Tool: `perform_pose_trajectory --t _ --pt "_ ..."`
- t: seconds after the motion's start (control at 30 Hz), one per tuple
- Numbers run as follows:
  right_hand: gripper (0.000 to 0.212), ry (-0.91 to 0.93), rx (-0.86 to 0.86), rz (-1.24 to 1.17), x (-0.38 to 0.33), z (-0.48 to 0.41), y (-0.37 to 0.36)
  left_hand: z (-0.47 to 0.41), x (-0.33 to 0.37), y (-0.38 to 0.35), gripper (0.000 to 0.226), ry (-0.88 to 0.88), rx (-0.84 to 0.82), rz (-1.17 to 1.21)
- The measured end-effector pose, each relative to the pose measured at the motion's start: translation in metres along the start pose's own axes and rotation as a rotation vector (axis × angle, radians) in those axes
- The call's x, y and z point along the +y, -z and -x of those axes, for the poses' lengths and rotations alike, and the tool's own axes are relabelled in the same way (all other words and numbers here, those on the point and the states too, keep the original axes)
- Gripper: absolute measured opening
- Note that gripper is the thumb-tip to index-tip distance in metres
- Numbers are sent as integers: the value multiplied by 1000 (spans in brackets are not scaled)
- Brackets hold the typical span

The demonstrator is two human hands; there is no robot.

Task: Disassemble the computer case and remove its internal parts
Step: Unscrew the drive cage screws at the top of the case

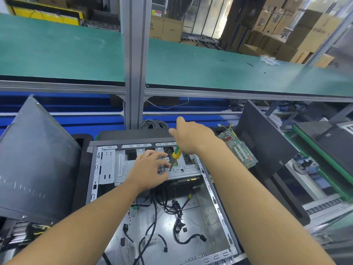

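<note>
An open computer case (pixel 219 205) lies flat in front of me, with loose black cables (pixel 177 209) on its floor. A silver drive bracket (pixel 120 169) spans its far end, above a drive (pixel 188 181). My right hand (pixel 193 136) is shut on a screwdriver (pixel 176 153) with a yellow and green handle, its tip standing on a screw in the bracket. My left hand (pixel 149 170) rests on the bracket beside the tip, fingers spread and pressing down.
A removed side panel (pixel 34 165) leans at the left. A green circuit board (pixel 238 148) lies right of the case beside another dark panel (pixel 267 138). A coil of cable (pixel 154 124) sits behind the case. A green shelf (pixel 210 67) runs above.
</note>
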State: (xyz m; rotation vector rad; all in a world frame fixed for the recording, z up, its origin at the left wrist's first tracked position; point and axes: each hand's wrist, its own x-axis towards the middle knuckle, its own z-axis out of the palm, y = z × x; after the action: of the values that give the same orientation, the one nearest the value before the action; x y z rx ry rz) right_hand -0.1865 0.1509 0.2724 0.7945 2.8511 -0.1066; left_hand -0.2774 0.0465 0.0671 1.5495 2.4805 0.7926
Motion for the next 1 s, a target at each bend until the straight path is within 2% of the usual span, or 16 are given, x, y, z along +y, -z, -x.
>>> perform_pose_trajectory --t 0.1,0.27,0.43,0.53,0.63,0.8,0.93,1.0 --pt "6 62 -34 -51 2 -2 0 0 1 1 42 4 5 -1" --pt "26 125 -190 -104 2 2 11 1 1 1 41 -6 13 -2" --pt "46 9 -82 15 -2 3 5 1 1 2 39 -10 15 18" --pt "24 35 4 34 -1 1 1 1 1 2 40 -3 0 10" --pt "8 82 -47 -12 0 -1 2 1 0 1 38 -4 -4 1" --pt "29 122 -192 -51 2 1 12 0 1 2 36 -4 -9 -8" --pt "36 38 -85 16 -3 -1 5 1 2 3 36 -1 -11 1" --pt "27 41 1 41 -3 -2 1 1 2 3 36 3 -13 8"
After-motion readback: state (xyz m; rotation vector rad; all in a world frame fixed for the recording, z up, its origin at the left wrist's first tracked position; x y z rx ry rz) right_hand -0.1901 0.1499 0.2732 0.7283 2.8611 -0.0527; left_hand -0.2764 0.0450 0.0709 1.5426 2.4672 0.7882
